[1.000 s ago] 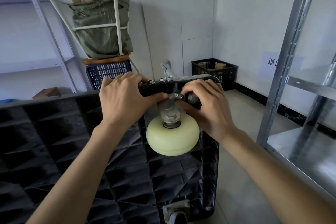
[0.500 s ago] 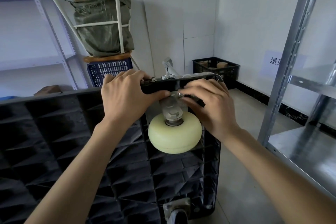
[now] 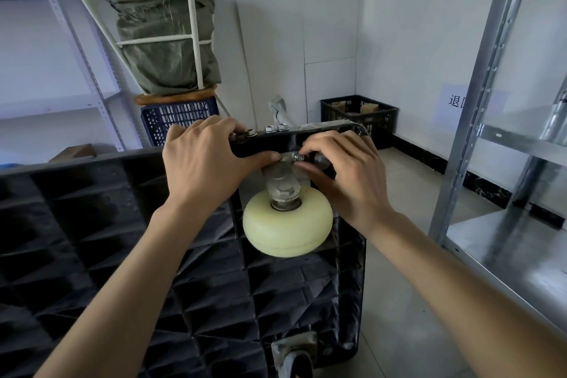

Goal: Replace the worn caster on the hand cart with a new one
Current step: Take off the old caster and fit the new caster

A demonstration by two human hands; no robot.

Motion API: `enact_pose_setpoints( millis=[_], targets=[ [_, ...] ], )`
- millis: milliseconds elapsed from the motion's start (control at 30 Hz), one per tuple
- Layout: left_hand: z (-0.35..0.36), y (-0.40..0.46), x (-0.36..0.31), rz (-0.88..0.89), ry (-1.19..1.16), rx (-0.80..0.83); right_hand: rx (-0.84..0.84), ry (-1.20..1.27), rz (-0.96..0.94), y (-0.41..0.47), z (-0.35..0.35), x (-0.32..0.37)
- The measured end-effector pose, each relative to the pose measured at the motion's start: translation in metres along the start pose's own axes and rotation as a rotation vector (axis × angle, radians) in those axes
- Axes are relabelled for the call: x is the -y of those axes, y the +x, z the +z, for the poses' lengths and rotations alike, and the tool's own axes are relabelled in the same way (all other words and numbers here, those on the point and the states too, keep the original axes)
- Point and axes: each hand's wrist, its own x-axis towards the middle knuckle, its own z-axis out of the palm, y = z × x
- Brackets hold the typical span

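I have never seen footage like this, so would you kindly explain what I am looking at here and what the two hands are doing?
There is no robot here: a person wears a camera on the head, so the single view looks forward and down along both forearms. The big black ribbed slab is the hand cart, tipped up so its underside faces the camera. At its top corner sits the caster, a cream wheel in a metal fork. The left hand grips the cart's top edge, thumb beside the caster's mounting plate. The right hand pinches a small nut on a bolt at that plate. A second caster shows at the bottom edge. Behind stand a blue crate, a black crate and metal shelving.
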Motion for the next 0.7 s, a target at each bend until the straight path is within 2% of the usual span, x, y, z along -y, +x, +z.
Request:
enact_pose_setpoints(
  millis=[133, 333, 500, 700],
  targets=[
    [0.0, 0.0, 0.001, 0.007, 0.014, -0.001, 0.032, 0.018, -0.067, 0.003, -0.004, -0.003],
    [0.0, 0.001, 0.0, 0.007, 0.018, 0.001, -0.11, 0.018, 0.016, 0.001, 0.008, 0.001],
    [0.001, 0.001, 0.002, 0.011, 0.021, -0.001, -0.036, 0.059, -0.05, -0.004, 0.001, -0.002],
    [0.001, 0.001, 0.001, 0.011, 0.02, 0.002, -0.092, 0.022, 0.024, 0.001, 0.007, 0.003]
  ],
)
